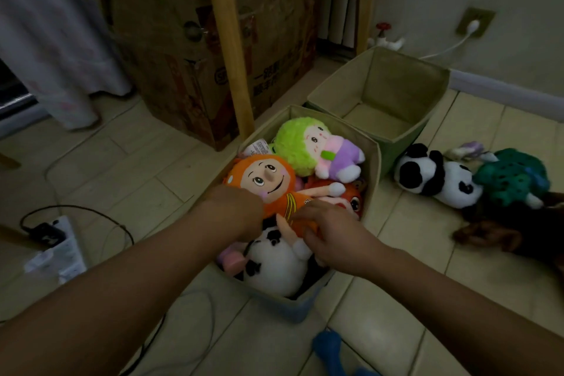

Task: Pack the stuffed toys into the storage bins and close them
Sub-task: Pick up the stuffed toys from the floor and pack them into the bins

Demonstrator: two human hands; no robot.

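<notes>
1. Near storage bin (pixel 374 159): fabric, open-topped, on the tiled floor (pixel 128 162). Packed to the rim; no lid visible.
2. Contents, near bin: orange doll (pixel 268 183) lying across the middle; green-haired doll (pixel 308 149) at the far end; white panda-like plush (pixel 274 265) at the near end; a red-orange toy (pixel 351 195) partly buried on the right side.
3. Left hand (pixel 235 210): on the orange doll's body, fingers curled into it; judged to be gripping or pressing it down.
4. Right hand (pixel 329 238): just beside the left, fingers bent onto the doll's lower body, apparently pinching the fabric.
5. Far storage bin (pixel 439 82): just behind the first, open, nothing visible inside.
6. Unpacked toys on the floor to the right: panda (pixel 433 177), teal spotted plush (pixel 512 177), dark brown plush (pixel 500 232), touching one another in a heap.
7. Progress, judged: one bin filled, not closed; second bin not started; at least three toys left; both closures outstanding.
</notes>
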